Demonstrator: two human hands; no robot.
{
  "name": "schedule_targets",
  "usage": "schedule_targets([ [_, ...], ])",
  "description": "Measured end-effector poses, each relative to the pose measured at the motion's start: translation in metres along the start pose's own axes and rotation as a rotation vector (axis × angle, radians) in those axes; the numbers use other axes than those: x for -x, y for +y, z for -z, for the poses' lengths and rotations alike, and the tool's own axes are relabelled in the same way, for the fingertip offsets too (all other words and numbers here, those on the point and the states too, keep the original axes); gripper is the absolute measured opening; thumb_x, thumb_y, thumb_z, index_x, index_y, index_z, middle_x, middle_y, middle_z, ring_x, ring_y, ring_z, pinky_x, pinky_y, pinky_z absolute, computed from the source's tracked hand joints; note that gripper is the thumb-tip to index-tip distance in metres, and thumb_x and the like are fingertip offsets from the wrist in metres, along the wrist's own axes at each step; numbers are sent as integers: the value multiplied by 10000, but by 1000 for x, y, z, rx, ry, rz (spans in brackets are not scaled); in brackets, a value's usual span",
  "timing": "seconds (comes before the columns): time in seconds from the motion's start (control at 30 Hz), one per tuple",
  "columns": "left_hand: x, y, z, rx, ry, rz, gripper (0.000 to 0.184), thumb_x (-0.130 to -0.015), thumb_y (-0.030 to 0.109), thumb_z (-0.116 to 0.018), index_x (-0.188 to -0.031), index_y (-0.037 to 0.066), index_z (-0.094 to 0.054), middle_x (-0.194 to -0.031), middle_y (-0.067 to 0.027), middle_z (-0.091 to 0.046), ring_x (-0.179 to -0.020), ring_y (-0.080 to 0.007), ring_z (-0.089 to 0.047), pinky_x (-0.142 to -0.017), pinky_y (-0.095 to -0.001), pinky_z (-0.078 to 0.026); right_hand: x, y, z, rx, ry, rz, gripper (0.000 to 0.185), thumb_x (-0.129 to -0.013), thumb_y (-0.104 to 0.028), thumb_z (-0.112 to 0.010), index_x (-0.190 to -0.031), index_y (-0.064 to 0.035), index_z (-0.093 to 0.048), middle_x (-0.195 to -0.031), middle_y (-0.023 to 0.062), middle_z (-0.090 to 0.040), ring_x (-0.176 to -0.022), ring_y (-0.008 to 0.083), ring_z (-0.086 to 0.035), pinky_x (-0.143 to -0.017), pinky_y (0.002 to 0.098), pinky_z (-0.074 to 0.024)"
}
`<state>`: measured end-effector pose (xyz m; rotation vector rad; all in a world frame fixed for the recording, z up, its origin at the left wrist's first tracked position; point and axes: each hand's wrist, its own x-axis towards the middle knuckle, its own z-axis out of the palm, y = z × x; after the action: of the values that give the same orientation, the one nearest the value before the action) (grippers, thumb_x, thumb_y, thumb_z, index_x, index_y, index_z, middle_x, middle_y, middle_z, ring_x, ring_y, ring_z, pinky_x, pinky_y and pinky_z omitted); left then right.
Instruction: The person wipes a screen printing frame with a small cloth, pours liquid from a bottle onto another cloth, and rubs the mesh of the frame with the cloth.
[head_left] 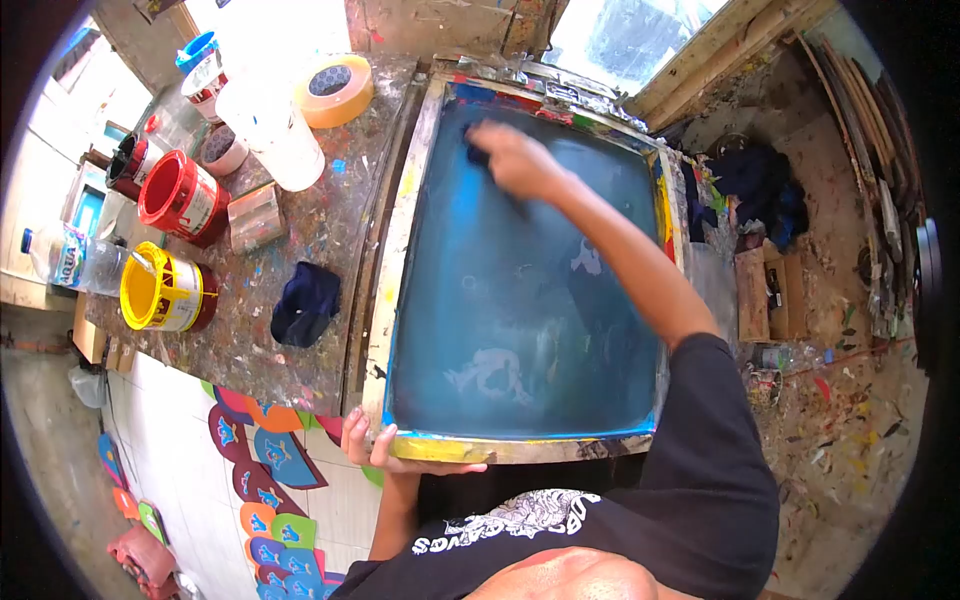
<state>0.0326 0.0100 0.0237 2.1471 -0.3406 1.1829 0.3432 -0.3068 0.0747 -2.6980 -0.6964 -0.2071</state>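
Observation:
A silk-screen frame (376, 350) with a blue-grey mesh (500, 300) lies tilted toward me, its near edge close to my body. My left hand (390, 448) grips the frame at its near left corner, fingers wrapped around the wood. My right hand (520, 165), smeared by motion, is at the far left part of the mesh. Under its fingers is a dark cloth (477, 150), pressed on the mesh and mostly hidden. Pale patches of a design show on the mesh at the lower left and right of centre.
On the paint-stained table (240, 365) to the left stand a yellow paint tub (180, 290), a red tub (185, 200), a water bottle (90, 262), a tape roll (335, 90) and a dark folded cloth (306, 305). Printed colourful pieces (275, 460) lie below. Dark rags (755, 190) lie at right.

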Motion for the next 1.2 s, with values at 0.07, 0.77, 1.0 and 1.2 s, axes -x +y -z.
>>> schedule_targets([
  [0.07,-4,0,2,6,-48,0,1060,-544,939,-658,-1101,62,-448,-1247,-186,-413,-1189,-402,-468,-1023,-585,-424,-19,10,-4,-72,0,-100,481,-847,-18,-438,-1303,21,-585,-1358,258,-571,-1277,385,-539,-1098,436,-418],
  [0.77,3,-5,-3,75,-15,-9,1103,-536,932,-676,-1177,69,-430,-1264,-195,-379,-1251,-398,-415,-1067,-598,-356,-25,4,-7,152,305,-33,186,-765,-117,-624,-907,3,-616,-866,202,-632,-987,368,-628,-858,465,-524],
  [1.0,2,-2,-4,38,-28,-6,1102,-545,949,-647,-1160,60,-431,-1275,-196,-378,-1254,-396,-415,-1066,-584,-372,-56,19,-2,293,-52,-105,154,-876,-148,-532,-956,-32,-593,-914,207,-699,-788,386,-711,-675,527,-564],
  [1.2,11,-10,-3,38,-17,-24,1106,-533,958,-642,-1135,55,-432,-1263,-209,-386,-1234,-400,-430,-1052,-586,-386,-5,-60,2,92,-305,204,157,-824,-124,-510,-950,-30,-523,-898,217,-656,-847,418,-692,-760,535,-551],
])
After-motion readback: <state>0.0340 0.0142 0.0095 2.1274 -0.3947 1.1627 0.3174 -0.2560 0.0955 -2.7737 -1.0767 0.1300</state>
